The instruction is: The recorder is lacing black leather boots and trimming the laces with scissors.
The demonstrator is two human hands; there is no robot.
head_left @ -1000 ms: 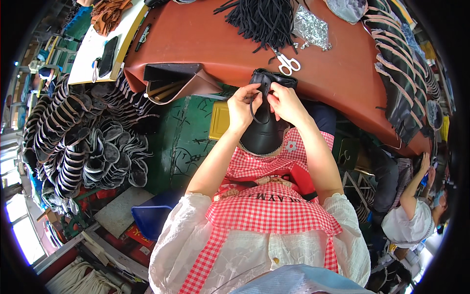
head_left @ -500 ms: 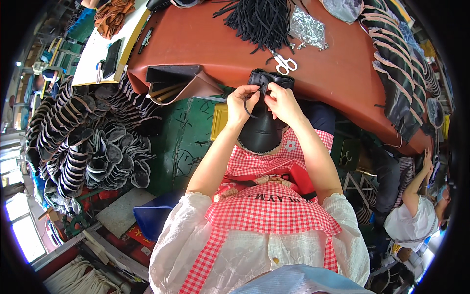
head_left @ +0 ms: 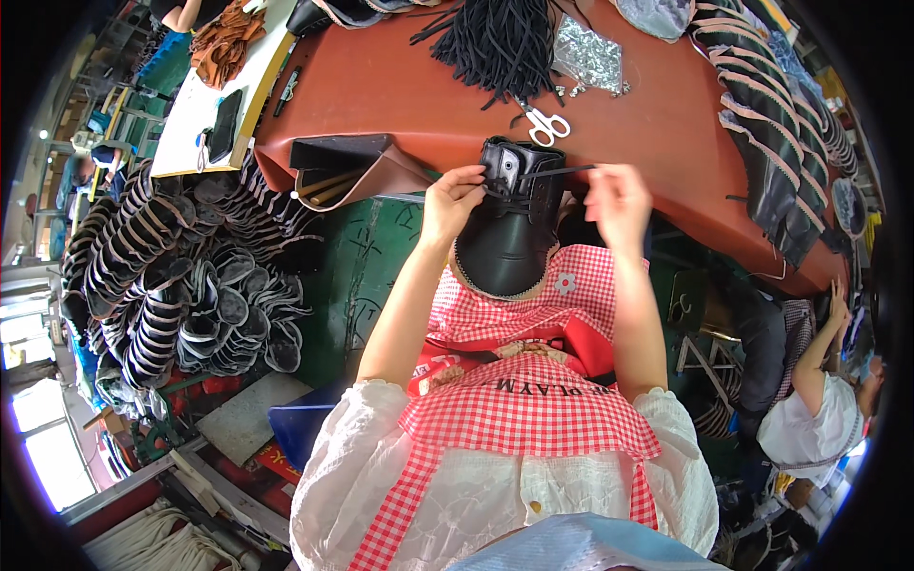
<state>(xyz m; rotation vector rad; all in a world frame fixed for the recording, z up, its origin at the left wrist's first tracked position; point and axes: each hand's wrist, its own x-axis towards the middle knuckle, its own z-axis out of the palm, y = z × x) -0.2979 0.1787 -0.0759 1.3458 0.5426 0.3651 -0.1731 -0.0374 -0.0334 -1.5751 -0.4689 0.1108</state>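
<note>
Hands [head_left: 451, 207] by brown table [head_left: 381, 86], green floor [head_left: 379, 243]

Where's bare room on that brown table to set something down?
Two patches look free on the brown table: one between the pen and the black lace bundle, another between the bag of metal bits and the uppers at right. It's crowded where bundle, bag and white scissors cluster, and among those uppers.

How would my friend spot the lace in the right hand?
Find the big reddish-brown table, then the black shoe upper at its near edge. From the upper, the lace runs across to the right hand. Unlike the black strips bunched on the table, it is one single strand stretched nearly straight.
</note>
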